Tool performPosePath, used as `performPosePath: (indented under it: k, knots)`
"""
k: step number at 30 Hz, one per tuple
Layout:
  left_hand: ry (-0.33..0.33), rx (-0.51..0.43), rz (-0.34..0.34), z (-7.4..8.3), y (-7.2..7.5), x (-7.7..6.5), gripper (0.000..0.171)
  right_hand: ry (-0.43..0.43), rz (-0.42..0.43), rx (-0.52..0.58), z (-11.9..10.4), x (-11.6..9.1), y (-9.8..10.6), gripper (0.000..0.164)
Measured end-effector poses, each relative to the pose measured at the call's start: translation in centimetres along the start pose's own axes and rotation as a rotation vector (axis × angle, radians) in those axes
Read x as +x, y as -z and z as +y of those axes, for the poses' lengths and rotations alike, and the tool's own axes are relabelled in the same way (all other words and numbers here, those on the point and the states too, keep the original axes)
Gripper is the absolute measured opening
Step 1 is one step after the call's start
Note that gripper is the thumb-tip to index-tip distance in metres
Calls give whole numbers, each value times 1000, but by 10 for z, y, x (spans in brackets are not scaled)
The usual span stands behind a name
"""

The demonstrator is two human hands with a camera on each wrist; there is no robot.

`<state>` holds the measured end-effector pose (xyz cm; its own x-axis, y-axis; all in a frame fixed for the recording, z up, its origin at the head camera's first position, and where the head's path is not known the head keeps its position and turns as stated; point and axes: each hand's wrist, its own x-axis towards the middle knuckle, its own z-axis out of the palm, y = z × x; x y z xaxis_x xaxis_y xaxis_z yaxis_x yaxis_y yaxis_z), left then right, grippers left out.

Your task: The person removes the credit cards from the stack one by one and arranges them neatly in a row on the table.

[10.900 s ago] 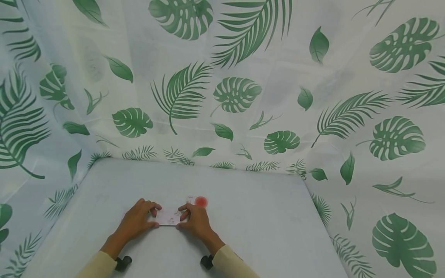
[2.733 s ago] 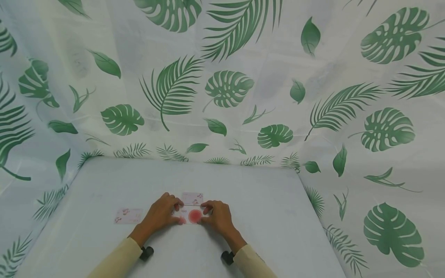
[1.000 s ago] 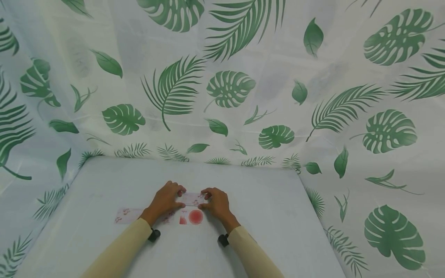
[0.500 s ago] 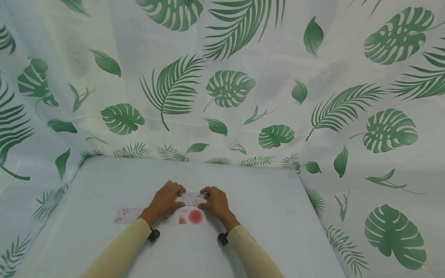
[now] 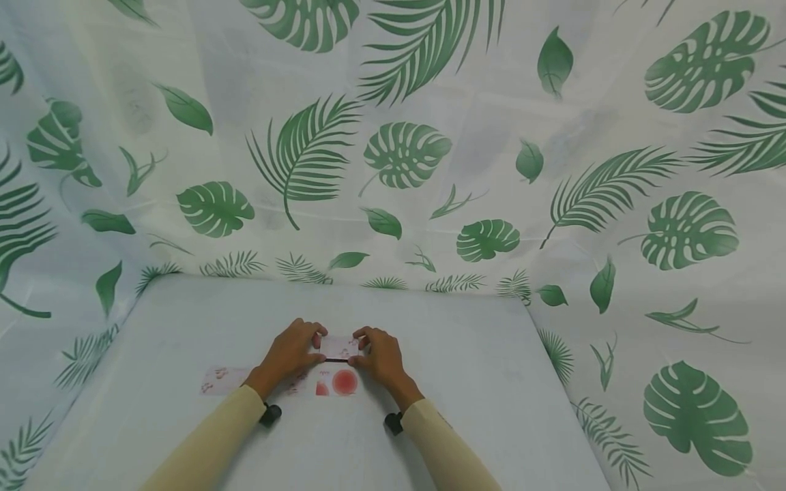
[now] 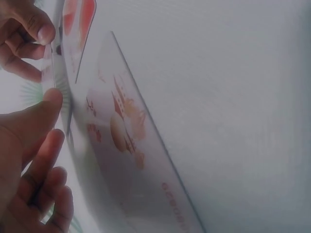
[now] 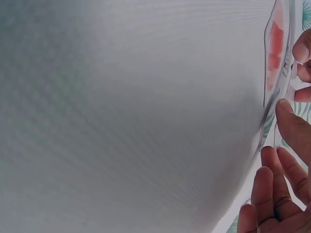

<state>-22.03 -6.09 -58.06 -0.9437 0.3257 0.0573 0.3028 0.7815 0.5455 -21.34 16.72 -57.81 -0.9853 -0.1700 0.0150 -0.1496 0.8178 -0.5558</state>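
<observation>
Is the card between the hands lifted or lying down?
Lifted: a dark strip shows under the card in the head view, and wrist views show a gap.

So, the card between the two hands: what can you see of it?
The held card is a thin rectangle, pale pinkish white, with small reddish print toward its right end; it looks like stiff paper or plastic. Its long side runs left to right. The left hand pinches one end, the right hand the other. It is just beyond the red-disc card. A dark strip lines its near edge, perhaps shadow; it may be slightly raised.
</observation>
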Motion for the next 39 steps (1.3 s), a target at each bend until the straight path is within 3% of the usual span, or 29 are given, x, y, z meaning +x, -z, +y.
performPosePath:
  k: [14,20,27,39]
  knots:
    - [-50,-9,85,6,-1,0,52,27,29,11,-2,-8,14,48]
    - [-23,-13,79,14,1,-1,52,18,39,10,0,-11,18,47]
    - [-49,-15,102,21,0,-1,50,35,71,3,6,-14,21,48]
    - [-52,-36,104,34,-7,-3,55,-21,77,8,13,-23,27,48]
